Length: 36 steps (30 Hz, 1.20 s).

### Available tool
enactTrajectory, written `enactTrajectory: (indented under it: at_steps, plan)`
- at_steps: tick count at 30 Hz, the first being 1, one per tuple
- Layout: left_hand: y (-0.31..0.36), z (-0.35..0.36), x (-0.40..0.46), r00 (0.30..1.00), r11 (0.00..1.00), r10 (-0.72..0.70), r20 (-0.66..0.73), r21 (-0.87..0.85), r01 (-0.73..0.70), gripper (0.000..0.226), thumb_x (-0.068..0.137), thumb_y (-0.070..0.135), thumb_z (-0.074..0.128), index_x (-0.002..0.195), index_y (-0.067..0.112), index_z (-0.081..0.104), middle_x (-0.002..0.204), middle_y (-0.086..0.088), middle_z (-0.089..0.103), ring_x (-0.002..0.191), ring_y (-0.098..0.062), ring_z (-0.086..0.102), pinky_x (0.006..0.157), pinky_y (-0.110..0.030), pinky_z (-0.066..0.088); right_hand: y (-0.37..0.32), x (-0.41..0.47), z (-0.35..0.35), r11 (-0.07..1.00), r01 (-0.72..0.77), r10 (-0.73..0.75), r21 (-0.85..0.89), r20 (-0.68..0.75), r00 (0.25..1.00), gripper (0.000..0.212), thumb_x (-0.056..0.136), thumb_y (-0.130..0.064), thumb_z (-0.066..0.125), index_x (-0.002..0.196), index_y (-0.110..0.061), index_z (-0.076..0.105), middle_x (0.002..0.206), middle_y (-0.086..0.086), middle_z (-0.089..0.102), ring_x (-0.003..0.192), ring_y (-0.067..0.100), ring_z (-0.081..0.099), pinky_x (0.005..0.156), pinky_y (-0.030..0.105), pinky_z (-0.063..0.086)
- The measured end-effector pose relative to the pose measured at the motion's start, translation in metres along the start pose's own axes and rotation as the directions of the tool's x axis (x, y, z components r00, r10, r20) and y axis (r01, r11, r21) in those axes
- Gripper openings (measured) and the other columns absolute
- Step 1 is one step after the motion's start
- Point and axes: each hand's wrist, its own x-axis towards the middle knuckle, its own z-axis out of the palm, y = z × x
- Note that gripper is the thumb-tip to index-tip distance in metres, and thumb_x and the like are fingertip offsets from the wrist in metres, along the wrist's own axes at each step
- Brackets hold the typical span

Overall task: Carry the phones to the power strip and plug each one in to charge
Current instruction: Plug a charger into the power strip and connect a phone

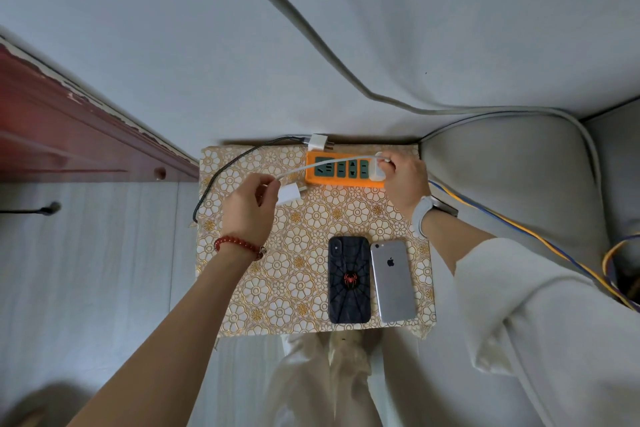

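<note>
An orange power strip (pixel 343 182) with dark green sockets lies at the far side of a small floral-patterned table (pixel 263 284). My right hand (pixel 401 180) grips a white charger plug (pixel 376 174) at the strip's right end socket. A white cable (pixel 298 170) runs from that plug to my left hand (pixel 249 208), which holds the cable and a second white adapter (pixel 289 193). Two phones lie face down side by side near the table's front: a black one with a red spider (pixel 349 280) and a silver one (pixel 393 282) to its right.
A third white adapter (pixel 318 141) with a black braided cable (pixel 221 170) sits behind the strip at the table's back edge. A grey sofa cushion (pixel 512 180) stands to the right, with yellow and blue wires (pixel 540 239) across it. A dark red wooden frame (pixel 69 128) is at left.
</note>
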Motion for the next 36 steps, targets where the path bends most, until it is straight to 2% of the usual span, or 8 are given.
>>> enactTrajectory:
  at_steps: [4,11,14,19,23,28,33,36]
  plan:
    - [-0.001,0.000,0.001,0.999,1.000,-0.022,0.026,-0.009,0.022,0.015,0.089,0.023,0.052,0.091,0.012,0.062,0.073,-0.007,0.063,0.060,-0.014,0.053,0.050,-0.016,0.041,-0.001,0.005,0.000,0.996,-0.084,0.084,-0.006,0.042,0.996,0.022,0.090,-0.006,0.049,0.108,0.001,0.059,0.111,0.020,0.064,0.104,0.033,0.057,0.080,0.029,0.039]
    - [-0.030,-0.001,-0.023,0.955,0.991,-0.136,0.262,0.051,0.127,0.014,0.086,0.016,0.056,0.096,0.010,0.063,0.088,-0.004,0.065,0.078,-0.016,0.058,0.073,-0.029,0.050,-0.020,-0.058,0.000,0.871,-0.326,0.331,0.368,0.052,0.942,0.037,0.088,-0.010,0.051,0.123,-0.008,0.037,0.086,0.000,0.051,0.079,0.019,0.053,0.062,0.020,0.040]
    - [-0.057,-0.005,-0.039,0.870,0.974,-0.219,0.442,0.146,0.172,0.019,0.085,0.014,0.056,0.102,0.007,0.061,0.103,-0.009,0.066,0.090,-0.018,0.059,0.083,-0.031,0.049,-0.028,-0.114,0.019,0.797,-0.424,0.392,0.431,0.166,0.905,0.034,0.092,-0.012,0.045,0.126,-0.010,0.038,0.088,-0.006,0.052,0.084,0.019,0.058,0.074,0.032,0.051]
    - [-0.097,-0.017,-0.062,0.662,0.929,-0.332,0.673,0.356,0.104,0.023,0.088,0.015,0.050,0.107,0.008,0.061,0.117,-0.011,0.063,0.107,-0.023,0.057,0.094,-0.034,0.043,-0.043,-0.168,0.045,0.588,-0.617,0.472,0.524,0.397,0.787,0.033,0.094,-0.010,0.042,0.127,-0.007,0.043,0.099,0.001,0.058,0.088,0.017,0.061,0.089,0.039,0.051]
    - [-0.106,-0.019,-0.081,0.787,0.930,-0.363,0.498,0.240,0.278,0.022,0.087,0.015,0.050,0.106,0.010,0.060,0.113,-0.009,0.063,0.095,-0.021,0.057,0.082,-0.029,0.044,-0.060,-0.167,0.056,0.604,-0.612,0.366,0.511,0.504,0.782,0.050,0.094,-0.012,0.043,0.141,-0.014,0.026,0.139,0.005,0.044,0.125,0.018,0.044,0.102,0.030,0.037]
    - [-0.111,-0.009,-0.118,0.811,0.927,-0.371,0.453,0.138,0.348,0.020,0.086,0.016,0.051,0.104,0.012,0.060,0.105,-0.007,0.064,0.089,-0.019,0.058,0.075,-0.025,0.043,-0.086,-0.130,0.073,0.623,-0.601,0.312,0.501,0.546,0.777,0.062,0.093,-0.015,0.047,0.145,-0.015,0.013,0.149,0.008,0.028,0.128,0.028,0.041,0.094,0.034,0.043]
    - [-0.110,0.002,-0.136,0.815,0.925,-0.365,0.450,0.075,0.373,0.042,0.084,0.012,0.056,0.124,0.010,0.046,0.117,-0.009,0.053,0.096,-0.020,0.055,0.088,-0.032,0.047,-0.105,-0.117,0.087,0.634,-0.616,0.259,0.468,0.622,0.739,0.039,0.093,-0.019,0.048,0.131,-0.010,0.043,0.119,0.010,0.056,0.107,0.020,0.052,0.082,0.028,0.044]
    - [-0.105,0.006,-0.143,0.770,0.947,-0.309,0.558,0.107,0.302,0.056,0.082,0.018,0.059,0.134,0.014,0.036,0.116,-0.006,0.041,0.103,-0.021,0.050,0.093,-0.030,0.041,-0.113,-0.119,0.079,0.427,-0.660,0.209,0.618,0.643,0.737,0.017,0.091,-0.011,0.052,0.102,-0.005,0.063,0.082,0.008,0.062,0.080,0.022,0.064,0.072,0.028,0.058]
